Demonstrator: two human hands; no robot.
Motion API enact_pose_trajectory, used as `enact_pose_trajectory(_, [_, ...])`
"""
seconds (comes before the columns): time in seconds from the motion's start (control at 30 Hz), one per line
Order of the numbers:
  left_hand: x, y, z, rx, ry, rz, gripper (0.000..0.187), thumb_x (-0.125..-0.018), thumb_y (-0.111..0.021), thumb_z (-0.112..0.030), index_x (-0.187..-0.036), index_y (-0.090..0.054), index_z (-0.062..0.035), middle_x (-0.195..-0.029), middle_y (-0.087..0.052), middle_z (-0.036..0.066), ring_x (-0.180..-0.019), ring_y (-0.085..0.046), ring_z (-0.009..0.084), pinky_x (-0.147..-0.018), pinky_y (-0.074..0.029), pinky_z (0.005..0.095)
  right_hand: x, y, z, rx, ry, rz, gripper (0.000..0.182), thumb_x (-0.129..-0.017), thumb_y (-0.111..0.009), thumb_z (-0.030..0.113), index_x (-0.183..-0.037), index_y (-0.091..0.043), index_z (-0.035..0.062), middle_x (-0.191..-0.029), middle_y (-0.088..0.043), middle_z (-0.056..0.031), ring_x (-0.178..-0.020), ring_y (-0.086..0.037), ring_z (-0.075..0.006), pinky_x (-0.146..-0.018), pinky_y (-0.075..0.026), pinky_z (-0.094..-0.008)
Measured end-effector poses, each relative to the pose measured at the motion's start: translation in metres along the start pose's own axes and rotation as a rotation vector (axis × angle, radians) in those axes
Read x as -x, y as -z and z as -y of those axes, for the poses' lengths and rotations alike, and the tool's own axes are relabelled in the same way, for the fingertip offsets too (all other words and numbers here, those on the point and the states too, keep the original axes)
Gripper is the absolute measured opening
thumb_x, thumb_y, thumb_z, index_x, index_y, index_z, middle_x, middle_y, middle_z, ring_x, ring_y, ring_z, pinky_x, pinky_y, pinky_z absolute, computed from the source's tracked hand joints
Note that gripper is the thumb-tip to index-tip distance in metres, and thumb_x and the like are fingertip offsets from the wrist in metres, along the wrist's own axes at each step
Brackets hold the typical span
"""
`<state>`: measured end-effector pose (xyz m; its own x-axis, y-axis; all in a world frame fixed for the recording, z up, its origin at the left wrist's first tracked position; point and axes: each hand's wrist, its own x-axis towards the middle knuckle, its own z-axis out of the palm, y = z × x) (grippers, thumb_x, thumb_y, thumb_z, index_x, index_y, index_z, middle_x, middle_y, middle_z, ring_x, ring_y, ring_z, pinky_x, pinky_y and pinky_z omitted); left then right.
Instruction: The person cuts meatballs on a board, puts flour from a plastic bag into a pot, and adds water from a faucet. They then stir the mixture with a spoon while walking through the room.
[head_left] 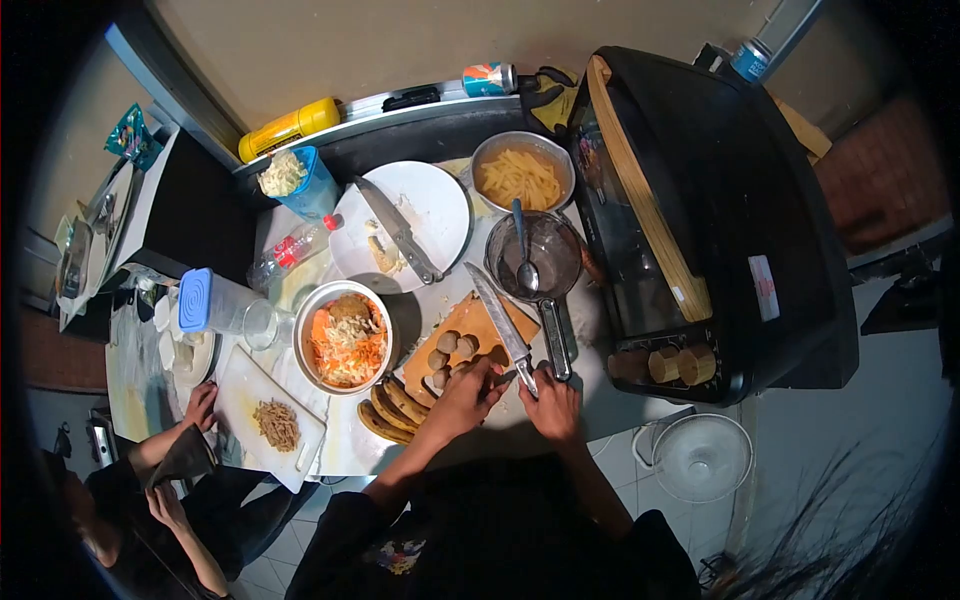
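The person's right hand (pixel 550 402) is closed around the handle of a kitchen knife (pixel 500 318), whose long blade points to the far side and slightly left, over the right part of a wooden cutting board (pixel 515 318). The left hand (pixel 468 395) is at the board's near side with its fingers bent and partly closed, right beside a cluster of brown meatballs (pixel 448 342); whether it grips one cannot be told. The meatballs lie on the middle and near part of the board.

Just left of the board's near end is a bunch of bananas (pixel 385 415), their skins dark-streaked. Beyond them, to the left, stands a round pot (pixel 300 350) of shredded carrot and other chopped food. Farther off, a large white plate (pixel 440 195) carries a second, broad-bladed knife (pixel 395 225). To the plate's right is a pot of potato strips (pixel 518 178) in liquid, and nearer, a dark saucepan (pixel 497 262) with a spoon (pixel 525 250) in it. A black oven (pixel 760 240) with a wooden handle fills the right side.

On the left, a white chopping board (pixel 245 375) bears a heap of brown shreds (pixel 276 426). Beside it, a co-worker's one hand (pixel 201 405) is at the table edge; their other hand (pixel 166 506) is nearer, by a dark object too unclear to name.
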<state>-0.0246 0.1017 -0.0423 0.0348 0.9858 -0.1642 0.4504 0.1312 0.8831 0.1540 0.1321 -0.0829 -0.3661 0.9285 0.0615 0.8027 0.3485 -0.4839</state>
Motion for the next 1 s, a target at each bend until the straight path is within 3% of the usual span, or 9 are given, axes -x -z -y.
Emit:
enact_pose_trajectory(0.1, [-0.006,0.002,-0.008,0.038,-0.006,-0.033,0.019,-0.084,-0.066,-0.011,-0.095,-0.055,0.0004,-0.069,-0.058,0.016,-0.066,-0.058,0.0328,-0.061,-0.045,0.0396,0.000,-0.008,0.005,0.040,-0.142,0.099,0.024,-0.085,-0.061,0.029,-0.089,-0.059,0.0057,-0.094,-0.061,-0.0134,-0.082,-0.061,-0.0373,-0.066,-0.048,-0.0513])
enact_pose_trajectory(0.23, [-0.011,0.003,-0.005,0.055,0.001,-0.030,0.019,-0.085,-0.065,-0.012,-0.094,-0.055,0.0006,-0.070,-0.058,0.016,-0.066,-0.059,0.0330,-0.060,-0.045,0.0395,-0.008,-0.006,0.008,0.053,-0.103,0.085,0.024,-0.087,-0.059,0.029,-0.092,-0.058,0.0059,-0.097,-0.060,-0.0133,-0.085,-0.061,-0.0372,-0.066,-0.048,-0.0510])
enact_pose_trajectory(0.53, [-0.008,0.013,-0.011,0.044,-0.025,-0.001,0.016,-0.086,-0.065,-0.013,-0.085,-0.056,0.0012,-0.073,-0.059,0.015,-0.065,-0.059,0.0305,-0.060,-0.045,0.0369,-0.004,0.006,0.017,0.064,-0.131,0.104,0.036,-0.088,-0.059,0.033,-0.103,-0.051,0.0008,-0.097,-0.058,-0.0187,-0.084,-0.060,-0.0392,-0.069,-0.049,-0.0498])
enact_pose_trajectory(0.6, [-0.007,0.016,-0.011,0.006,-0.056,0.044,0.014,-0.086,-0.066,-0.010,-0.087,-0.058,0.0015,-0.080,-0.063,0.012,-0.071,-0.061,0.0215,-0.067,-0.046,0.0314,0.005,0.010,0.017,0.122,-0.116,0.115,0.038,-0.088,-0.061,0.030,-0.106,-0.052,-0.0014,-0.095,-0.060,-0.0198,-0.087,-0.059,-0.0376,-0.071,-0.050,-0.0474])
enact_pose_trajectory(0.73, [0.003,0.037,-0.035,0.005,-0.100,0.128,0.014,-0.088,-0.064,-0.011,-0.094,-0.061,0.0015,-0.087,-0.065,0.012,-0.080,-0.062,0.0203,-0.072,-0.046,0.0307,0.026,0.027,0.021,0.172,-0.044,0.065,0.038,-0.087,-0.062,0.030,-0.107,-0.053,-0.0010,-0.093,-0.060,-0.0194,-0.089,-0.058,-0.0373,-0.075,-0.049,-0.0463])
enact_pose_trajectory(0.8, [0.011,0.053,-0.056,0.194,-0.199,0.069,0.021,-0.089,-0.064,-0.016,-0.101,-0.062,0.0009,-0.089,-0.066,0.013,-0.079,-0.063,0.0204,-0.070,-0.047,0.0320,0.031,0.057,0.033,0.132,0.082,0.157,0.033,-0.083,-0.066,0.024,-0.100,-0.056,-0.0023,-0.085,-0.057,-0.0172,-0.081,-0.057,-0.0345,-0.076,-0.048,-0.0423])
enact_pose_trajectory(0.87, [0.019,0.073,-0.069,0.265,-0.194,0.160,0.023,-0.091,-0.061,-0.012,-0.108,-0.060,0.0036,-0.102,-0.065,0.014,-0.095,-0.062,0.0214,-0.082,-0.047,0.0323,0.025,0.087,0.039,-0.115,0.129,0.208,0.032,-0.083,-0.067,0.023,-0.100,-0.057,-0.0022,-0.084,-0.058,-0.0165,-0.082,-0.058,-0.0324,-0.076,-0.048,-0.0401])
enact_pose_trajectory(0.97, [0.020,0.080,-0.059,1.099,-0.631,0.529,0.045,-0.083,-0.068,-0.018,-0.114,-0.051,0.0104,-0.118,-0.055,0.023,-0.115,-0.053,0.0356,-0.100,-0.040,0.0478,0.004,0.134,0.047,-0.578,0.206,0.396,0.030,-0.083,-0.068,0.020,-0.101,-0.059,-0.0023,-0.087,-0.060,-0.0147,-0.085,-0.059,-0.0273,-0.078,-0.047,-0.0356])
enact_pose_trajectory(1.0, [0.021,0.073,-0.056,1.365,-0.695,0.585,0.053,-0.079,-0.072,-0.029,-0.114,-0.053,0.0074,-0.115,-0.056,0.023,-0.111,-0.056,0.0364,-0.095,-0.043,0.0495,-0.005,0.144,0.044,-0.794,0.231,0.531,0.031,-0.084,-0.068,0.019,-0.104,-0.059,-0.0025,-0.090,-0.061,-0.0137,-0.087,-0.060,-0.0243,-0.079,-0.046,-0.0333])
